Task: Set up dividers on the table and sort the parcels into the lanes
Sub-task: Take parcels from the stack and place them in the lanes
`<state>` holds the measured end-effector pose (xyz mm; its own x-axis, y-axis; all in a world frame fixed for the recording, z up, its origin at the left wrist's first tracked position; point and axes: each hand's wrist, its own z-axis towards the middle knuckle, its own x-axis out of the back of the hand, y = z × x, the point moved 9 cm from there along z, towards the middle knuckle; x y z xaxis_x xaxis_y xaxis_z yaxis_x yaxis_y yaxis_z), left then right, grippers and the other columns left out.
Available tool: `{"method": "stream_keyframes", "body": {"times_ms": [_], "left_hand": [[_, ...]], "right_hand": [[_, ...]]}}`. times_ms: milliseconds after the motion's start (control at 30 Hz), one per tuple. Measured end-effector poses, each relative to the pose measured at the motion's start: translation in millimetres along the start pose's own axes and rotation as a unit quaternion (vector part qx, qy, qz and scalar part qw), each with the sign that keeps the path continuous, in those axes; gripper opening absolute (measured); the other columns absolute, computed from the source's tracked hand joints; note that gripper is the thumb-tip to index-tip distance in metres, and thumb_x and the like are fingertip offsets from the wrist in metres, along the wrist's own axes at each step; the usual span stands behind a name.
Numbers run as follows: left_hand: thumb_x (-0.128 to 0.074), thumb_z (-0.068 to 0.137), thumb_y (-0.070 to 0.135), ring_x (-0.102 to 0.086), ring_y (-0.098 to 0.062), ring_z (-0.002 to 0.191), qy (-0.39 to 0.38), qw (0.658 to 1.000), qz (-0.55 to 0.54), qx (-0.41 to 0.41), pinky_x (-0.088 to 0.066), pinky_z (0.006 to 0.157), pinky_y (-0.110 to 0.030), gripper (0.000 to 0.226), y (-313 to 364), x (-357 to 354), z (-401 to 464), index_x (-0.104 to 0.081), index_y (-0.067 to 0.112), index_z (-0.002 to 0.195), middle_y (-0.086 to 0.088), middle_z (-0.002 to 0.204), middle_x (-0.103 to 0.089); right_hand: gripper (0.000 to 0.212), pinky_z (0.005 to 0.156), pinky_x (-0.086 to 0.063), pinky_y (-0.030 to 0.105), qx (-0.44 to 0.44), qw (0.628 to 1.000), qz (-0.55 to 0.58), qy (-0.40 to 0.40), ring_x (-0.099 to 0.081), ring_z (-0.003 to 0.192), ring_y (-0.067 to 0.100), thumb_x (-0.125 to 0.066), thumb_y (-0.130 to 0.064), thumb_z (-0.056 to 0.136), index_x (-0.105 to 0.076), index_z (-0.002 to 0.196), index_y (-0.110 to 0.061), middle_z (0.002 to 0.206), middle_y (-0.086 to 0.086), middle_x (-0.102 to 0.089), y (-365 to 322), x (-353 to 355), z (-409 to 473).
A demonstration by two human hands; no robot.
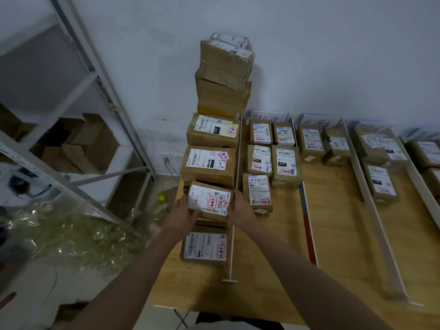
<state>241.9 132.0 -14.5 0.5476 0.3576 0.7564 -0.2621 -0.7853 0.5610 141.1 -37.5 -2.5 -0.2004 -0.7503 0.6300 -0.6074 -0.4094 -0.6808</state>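
Right of the tabletop [333,222], the farthest parcels [426,153] run off the frame edge; handwritten signs [319,121] behind the lanes blur beyond reading.

Head view, looking down, table [273,270] near

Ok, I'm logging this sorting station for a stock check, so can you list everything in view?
held parcel: one, brown with white label, leftmost lane.
stacked parcels: several, brown, far end of leftmost lane against the wall.
other lane parcels: many, brown with white labels, in rows between dividers.
dividers: several, white, running lengthwise on the table.
table: one, light wood.
shelving: one, grey metal, left, holding empty cartons.
plastic wrap: a heap, clear, on the floor at left.
left hand: holds parcel's left edge.
right hand: holds parcel's right edge.
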Motion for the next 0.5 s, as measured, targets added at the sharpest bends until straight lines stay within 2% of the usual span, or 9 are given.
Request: {"method": "stream_keyframes", "body": {"times_ms": [133, 267, 333, 400, 467, 500], "left_hand": [[-0.054, 0.098, 0.042, -0.052, -0.028, 0.127, 0.026, 0.998, -0.048, -0.004, -0.048, 0.098, -0.044, 0.059, 3, 1, -3, -0.033, 0.014, 0.147, -0.01, 0.141, -0.049], [-0.057, 0.097, 0.037, -0.058, -0.029, 0.118, 0.052, 0.993, -0.103, -0.025, -0.053, 0.094, -0.047, 0.053, 8, 16, -6, -0.039, 0.013, 0.141, -0.012, 0.137, -0.051], [-0.058, 0.097, 0.037, -0.058, -0.028, 0.116, 0.058, 0.991, -0.111, -0.039, -0.054, 0.093, -0.047, 0.052, 11, 23, -9, -0.04, 0.015, 0.141, -0.011, 0.138, -0.05], [-0.058, 0.097, 0.037, -0.057, -0.028, 0.12, 0.059, 0.99, -0.116, -0.053, -0.054, 0.095, -0.043, 0.053, 14, 30, -11, -0.039, 0.017, 0.143, -0.01, 0.14, -0.047], [-0.058, 0.097, 0.036, -0.053, -0.027, 0.124, 0.051, 0.99, -0.116, -0.067, -0.052, 0.098, -0.044, 0.055, 19, 36, -12, -0.039, 0.018, 0.145, -0.01, 0.141, -0.044], [-0.058, 0.097, 0.035, -0.052, -0.027, 0.125, 0.046, 0.99, -0.116, -0.073, -0.051, 0.1, -0.044, 0.055, 21, 38, -13, -0.039, 0.018, 0.146, -0.01, 0.142, -0.044]], "right_hand": [[0.057, 0.103, -0.049, 0.049, -0.005, 1.0, 0.028, 0.006, -0.051, 0.13, 0.03, -0.052, -0.01, 0.099, -0.028, 0.151, -0.013, 0.138, 0.013, -0.054, -4, 4, -1], [0.054, 0.099, -0.052, 0.046, -0.011, 0.999, 0.053, 0.007, -0.058, 0.122, 0.029, -0.055, -0.023, 0.1, -0.035, 0.149, -0.017, 0.133, 0.014, -0.057, -7, 12, -4], [0.046, 0.094, -0.055, 0.047, -0.004, 0.999, 0.051, -0.009, -0.065, 0.112, 0.029, -0.057, -0.033, 0.098, -0.049, 0.139, -0.012, 0.124, 0.015, -0.065, -11, 13, -7], [0.038, 0.088, -0.057, 0.047, -0.003, 0.999, 0.037, -0.036, -0.07, 0.1, 0.027, -0.058, -0.039, 0.097, -0.061, 0.118, -0.008, 0.111, 0.013, -0.072, -14, 13, -11], [0.028, 0.078, -0.061, 0.038, -0.013, 0.998, 0.038, -0.058, -0.072, 0.088, 0.021, -0.062, -0.039, 0.095, -0.058, 0.106, -0.014, 0.106, 0.007, -0.073, -14, 13, -15], [0.028, 0.067, -0.061, 0.031, -0.019, 0.997, 0.043, -0.066, -0.071, 0.081, 0.016, -0.065, -0.038, 0.093, -0.055, 0.107, -0.017, 0.104, 0.003, -0.071, -14, 14, -19]]}}
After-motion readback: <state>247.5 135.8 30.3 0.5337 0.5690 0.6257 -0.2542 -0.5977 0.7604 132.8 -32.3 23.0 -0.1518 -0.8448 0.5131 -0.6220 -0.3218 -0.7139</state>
